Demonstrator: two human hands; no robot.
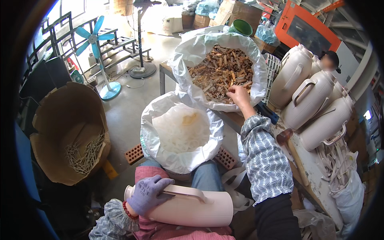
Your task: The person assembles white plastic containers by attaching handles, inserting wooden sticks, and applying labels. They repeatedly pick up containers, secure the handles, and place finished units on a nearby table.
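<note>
Across my lap lies a pale pink ribbed thermos jug [196, 213] on its side, its handle facing up. My left hand [150, 195], in a purple-grey glove, is closed round its narrow end near the handle's root. My bare right hand [239, 97] reaches over the near rim of a large white bag [186, 50] full of small brown and tan strip-like pieces [224, 70]. Its fingers are pinched together at the pieces; what they hold is too small to make out. Between my knees stands another white bag [150, 138] with translucent whitish rings [178, 128] inside.
Several similar jugs [308, 98] lie stacked on the bench at right, beside a mallet [294, 154] and a bag of pale strips [348, 192]. A cardboard drum [68, 116] with thin sticks stands left, near a blue fan [94, 39]. Perforated bricks [134, 154] flank the nearer bag. Another person is at far right.
</note>
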